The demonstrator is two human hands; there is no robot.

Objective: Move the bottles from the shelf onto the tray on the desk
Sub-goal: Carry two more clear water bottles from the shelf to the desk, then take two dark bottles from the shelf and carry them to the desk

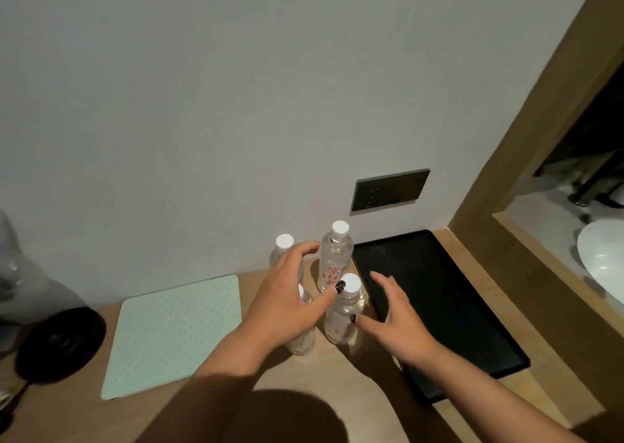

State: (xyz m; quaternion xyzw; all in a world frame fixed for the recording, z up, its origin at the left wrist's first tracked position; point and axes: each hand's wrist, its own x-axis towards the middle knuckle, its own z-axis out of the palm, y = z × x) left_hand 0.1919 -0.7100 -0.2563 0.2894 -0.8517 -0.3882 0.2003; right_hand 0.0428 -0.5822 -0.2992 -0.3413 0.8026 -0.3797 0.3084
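Observation:
Several clear water bottles with white caps stand upright on the wooden desk (pixel 236 395), left of a black tray (pixel 449 294). The tall back bottle (pixel 334 257) carries red writing. Another back bottle (pixel 282 250) stands further left, a front bottle (pixel 344 317) is nearest the tray, and my hand partly hides one more bottle (pixel 302 338). My left hand (pixel 287 297) hovers over the group with fingers spread, thumb near the front bottle's cap. My right hand (pixel 395 317) is open just right of the front bottle, above the tray's left edge. The tray holds nothing.
A pale green dotted mat (pixel 175 334) lies on the desk to the left. A black round base with a clear jug (pixel 57 338) stands at the far left. A dark wall socket plate (pixel 390 189) is above the tray. At right, a wooden frame (pixel 513 159) borders a washbasin (pixel 601 257).

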